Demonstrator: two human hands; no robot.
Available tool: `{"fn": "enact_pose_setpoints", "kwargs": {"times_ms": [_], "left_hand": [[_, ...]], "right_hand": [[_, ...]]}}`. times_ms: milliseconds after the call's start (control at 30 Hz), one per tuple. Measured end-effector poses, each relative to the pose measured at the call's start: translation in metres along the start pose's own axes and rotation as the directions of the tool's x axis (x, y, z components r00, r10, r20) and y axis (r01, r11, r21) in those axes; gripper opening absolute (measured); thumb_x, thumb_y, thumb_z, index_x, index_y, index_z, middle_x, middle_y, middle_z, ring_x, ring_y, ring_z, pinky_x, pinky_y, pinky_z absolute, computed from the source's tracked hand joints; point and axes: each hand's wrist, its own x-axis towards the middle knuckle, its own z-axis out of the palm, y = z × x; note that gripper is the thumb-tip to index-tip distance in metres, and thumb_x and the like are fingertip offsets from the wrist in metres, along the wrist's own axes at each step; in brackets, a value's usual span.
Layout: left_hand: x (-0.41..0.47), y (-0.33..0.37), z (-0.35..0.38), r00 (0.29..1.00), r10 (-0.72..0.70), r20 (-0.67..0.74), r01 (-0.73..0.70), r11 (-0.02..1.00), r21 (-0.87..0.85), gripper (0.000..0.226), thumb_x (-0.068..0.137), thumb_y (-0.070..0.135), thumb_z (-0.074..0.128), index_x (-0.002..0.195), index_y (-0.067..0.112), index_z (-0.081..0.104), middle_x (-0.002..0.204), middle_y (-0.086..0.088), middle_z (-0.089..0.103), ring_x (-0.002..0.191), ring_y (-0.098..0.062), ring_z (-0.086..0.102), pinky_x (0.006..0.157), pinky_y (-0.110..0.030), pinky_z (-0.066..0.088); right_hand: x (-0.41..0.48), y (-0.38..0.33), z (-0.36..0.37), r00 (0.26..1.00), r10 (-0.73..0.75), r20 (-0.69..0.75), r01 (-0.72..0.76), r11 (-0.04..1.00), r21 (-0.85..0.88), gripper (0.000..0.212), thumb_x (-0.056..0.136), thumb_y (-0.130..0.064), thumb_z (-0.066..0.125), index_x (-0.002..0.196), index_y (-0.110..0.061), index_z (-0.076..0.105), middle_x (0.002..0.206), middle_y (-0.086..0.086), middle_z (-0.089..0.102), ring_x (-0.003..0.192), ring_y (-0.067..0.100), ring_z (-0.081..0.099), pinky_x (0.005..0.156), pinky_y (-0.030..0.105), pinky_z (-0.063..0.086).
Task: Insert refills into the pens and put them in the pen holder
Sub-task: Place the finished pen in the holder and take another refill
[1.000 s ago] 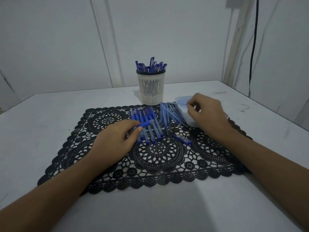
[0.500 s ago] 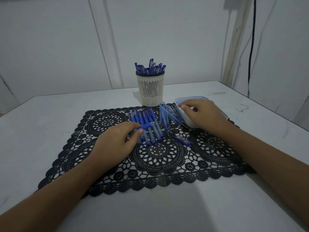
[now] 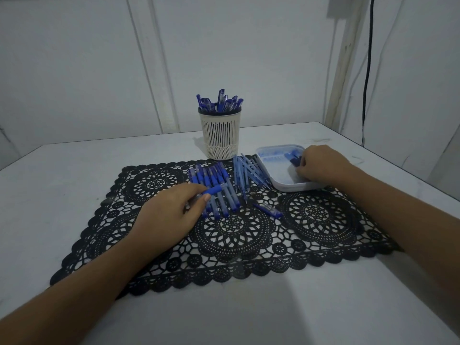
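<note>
The left grip (image 3: 167, 215) pinches one pen (image 3: 212, 190), a row of unfilled pens (image 3: 214, 179) just beyond it, refills (image 3: 245, 174) lying between the grips. The right grip (image 3: 321, 166) curls into a tray (image 3: 278, 171), its hold unclear; the pen holder (image 3: 220, 135) beyond stands part-filled, so much work apparently remains.

No readable text, labels, brands or numbers anywhere in view.

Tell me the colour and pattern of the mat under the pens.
The mat is black openwork lace with round medallions and scalloped edges; see the head view.
</note>
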Motion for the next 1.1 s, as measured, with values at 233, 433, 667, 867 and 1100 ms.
{"fn": "enact_pose_setpoints", "kwargs": {"times_ms": [233, 433, 667, 867, 1100], "left_hand": [[0.001, 0.001, 0.0, 1.0, -0.005, 0.005, 0.005, 1.0, -0.01, 0.048, 0.085, 0.053, 0.031, 0.103, 0.024, 0.065, 0.074, 0.022, 0.051, 0.069, 0.01, 0.049, 0.06, -0.011, 0.035], [0.0, 0.001, 0.0, 1.0, -0.001, 0.007, 0.001, 1.0, -0.005, 0.046, 0.086, 0.052, 0.031, 0.101, 0.024, 0.065, 0.071, 0.024, 0.049, 0.068, 0.01, 0.049, 0.058, -0.011, 0.034], [0.001, 0.002, -0.001, 1.0, -0.01, 0.006, 0.011, 1.0, -0.018, 0.048, 0.085, 0.053, 0.031, 0.102, 0.024, 0.065, 0.073, 0.022, 0.051, 0.069, 0.01, 0.05, 0.058, -0.012, 0.035], [0.001, 0.002, -0.002, 1.0, -0.011, 0.008, 0.011, 1.0, -0.023, 0.049, 0.084, 0.054, 0.031, 0.102, 0.024, 0.065, 0.072, 0.027, 0.049, 0.069, 0.008, 0.051, 0.058, -0.012, 0.036], [0.001, 0.003, -0.002, 1.0, -0.025, 0.011, 0.025, 0.999, -0.026, 0.048, 0.085, 0.054, 0.031, 0.102, 0.025, 0.065, 0.075, 0.023, 0.053, 0.071, 0.005, 0.053, 0.06, -0.012, 0.038]], "right_hand": [[0.008, -0.002, 0.001, 0.997, -0.027, 0.067, 0.026, 0.999, 0.022, 0.028, 0.08, -0.026, 0.06, 0.059, -0.014, 0.047, 0.06, 0.0, 0.046, 0.058, 0.015, 0.043, 0.062, 0.029, 0.04], [0.003, -0.009, 0.0, 0.999, -0.028, 0.032, 0.03, 0.998, -0.048, 0.029, 0.08, -0.019, 0.057, 0.057, -0.016, 0.04, 0.06, 0.001, 0.041, 0.063, 0.021, 0.046, 0.063, 0.03, 0.042], [0.001, -0.008, 0.002, 0.998, 0.064, -0.027, -0.062, 0.994, 0.087, 0.026, 0.079, -0.021, 0.059, 0.058, -0.013, 0.047, 0.059, 0.001, 0.043, 0.063, 0.021, 0.047, 0.06, 0.028, 0.038], [-0.022, -0.012, -0.006, 0.96, -0.156, -0.233, 0.223, 0.928, 0.297, 0.007, 0.088, -0.019, 0.056, 0.091, -0.013, 0.059, 0.082, 0.0, 0.057, 0.082, 0.019, 0.055, 0.072, 0.028, 0.042], [-0.053, -0.014, 0.001, 0.704, -0.546, -0.454, 0.659, 0.741, 0.129, 0.022, 0.086, -0.017, 0.053, 0.101, -0.012, 0.069, 0.087, 0.003, 0.065, 0.079, 0.024, 0.059, 0.072, 0.03, 0.044]]}}
